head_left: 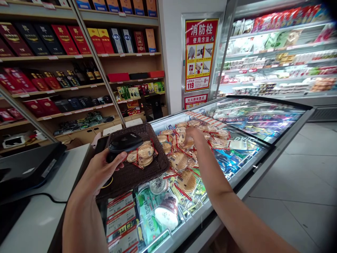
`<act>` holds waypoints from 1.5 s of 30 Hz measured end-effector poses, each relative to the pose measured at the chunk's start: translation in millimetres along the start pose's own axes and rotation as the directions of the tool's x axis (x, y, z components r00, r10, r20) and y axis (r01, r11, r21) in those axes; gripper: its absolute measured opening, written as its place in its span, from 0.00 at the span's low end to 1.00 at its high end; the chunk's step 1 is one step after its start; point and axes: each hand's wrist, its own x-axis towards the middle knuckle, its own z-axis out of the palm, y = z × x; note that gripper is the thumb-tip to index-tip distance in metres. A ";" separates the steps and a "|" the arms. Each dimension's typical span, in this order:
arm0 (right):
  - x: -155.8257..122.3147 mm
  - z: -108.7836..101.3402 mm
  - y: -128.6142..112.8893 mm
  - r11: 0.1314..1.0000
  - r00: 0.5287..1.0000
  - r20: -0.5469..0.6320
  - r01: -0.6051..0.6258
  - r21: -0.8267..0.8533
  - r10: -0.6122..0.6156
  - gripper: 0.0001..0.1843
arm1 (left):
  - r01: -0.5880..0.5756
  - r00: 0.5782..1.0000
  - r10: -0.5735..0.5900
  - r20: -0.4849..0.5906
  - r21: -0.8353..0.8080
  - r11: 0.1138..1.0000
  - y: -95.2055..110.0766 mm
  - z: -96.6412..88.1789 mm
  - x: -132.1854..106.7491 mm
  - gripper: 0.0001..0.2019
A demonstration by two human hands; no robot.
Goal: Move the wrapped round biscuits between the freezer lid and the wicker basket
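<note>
My left hand (104, 174) grips the rim of a dark brown woven basket (131, 179) from below, its thumb lying over a black handheld object (125, 142) that rests in the basket. Several round biscuits in clear wrappers with red ties (144, 154) lie in the basket. My right hand (191, 137) reaches out over a heap of similar wrapped biscuits (181, 161) inside an open chest freezer (231, 168). Its bunched fingers touch the heap. I cannot tell whether they hold a biscuit.
Packaged frozen goods and ice cream cups (165, 211) fill the freezer's near end, and a glass lid (252, 119) covers its far part. A white counter (44, 182) with a black device stands at left. Boxed liquor shelves (79, 70) and a lit refrigerated case (279, 59) stand behind.
</note>
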 end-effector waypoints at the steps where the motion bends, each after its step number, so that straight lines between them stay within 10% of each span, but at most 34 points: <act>1: -4.9 -4.1 1.0 1.000 0.999 0.045 0.023 0.004 -0.023 0.47 | 0.000 1.000 0.000 0.000 0.003 1.000 0.1 0.2 0.0 0.28; 4: -21.4 -17.7 7.6 0.992 0.986 0.121 0.109 0.059 -0.115 0.42 | -0.003 1.000 0.003 0.006 0.011 1.000 -0.3 0.5 0.3 0.29; 9: -38.1 -27.5 13.6 0.898 0.933 -0.213 0.343 0.276 -0.291 0.30 | 0.002 1.000 -0.003 0.016 0.029 1.000 -1.7 0.8 0.3 0.26; 21: -38.0 -5.2 -25.2 0.345 0.827 -0.264 0.467 0.814 -0.496 0.22 | -0.125 0.991 0.125 0.053 -0.016 0.992 3.8 6.8 -2.5 0.24; 30: -45.0 -4.2 -35.7 0.302 0.838 -0.259 0.435 0.848 -0.480 0.17 | -0.122 0.991 0.124 0.046 -0.029 0.992 3.8 9.3 -2.1 0.23; 45: -45.2 24.7 -72.7 0.463 0.836 -0.166 0.442 0.768 -0.522 0.15 | -0.068 0.998 0.068 0.013 0.011 0.998 -0.3 5.1 0.5 0.26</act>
